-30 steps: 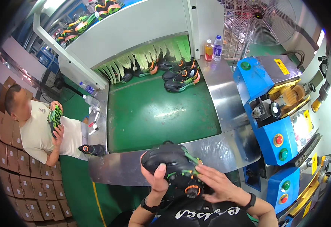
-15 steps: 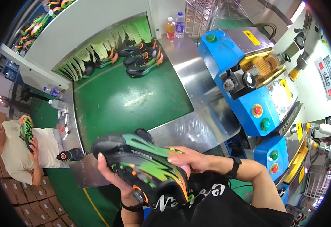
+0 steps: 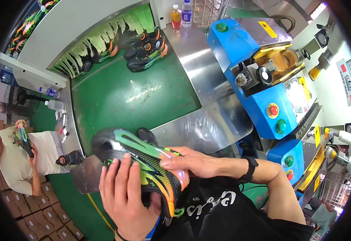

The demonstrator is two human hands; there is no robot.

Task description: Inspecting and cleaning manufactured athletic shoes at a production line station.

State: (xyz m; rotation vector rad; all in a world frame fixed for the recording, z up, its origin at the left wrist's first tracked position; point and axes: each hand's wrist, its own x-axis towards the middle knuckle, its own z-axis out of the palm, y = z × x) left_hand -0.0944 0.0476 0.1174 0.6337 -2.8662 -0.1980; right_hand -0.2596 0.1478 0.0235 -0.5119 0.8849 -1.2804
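Note:
A black sneaker with green and orange sides point(image 3: 145, 154) is held in front of my chest, its toe pointing up and to the left. My right hand point(image 3: 197, 161) grips it at the heel, thumb across the near side. My left hand point(image 3: 125, 201) lies over the upper, several fingers stretched across its side, with the thumb partly hidden by the shoe opening. Just behind the held sneaker, the dark toe of another shoe point(image 3: 146, 135) shows on the metal edge; the rest of it is hidden.
Several sneakers point(image 3: 147, 52) stand on the green conveyor belt point(image 3: 131, 96) by a strip curtain point(image 3: 99, 40). Blue machines point(image 3: 264, 112) with red and green buttons line the right. Two bottles point(image 3: 181, 16) stand at the back. At left, a co-worker point(image 3: 33, 154) holds a shoe; a dark shoe point(image 3: 69, 158) lies nearby.
My left hand has shifted from the shoe's toe edge and underside onto its upper, covering the orange-ringed dial. The sneaker has moved slightly left and turned. The co-worker's shoe has also turned.

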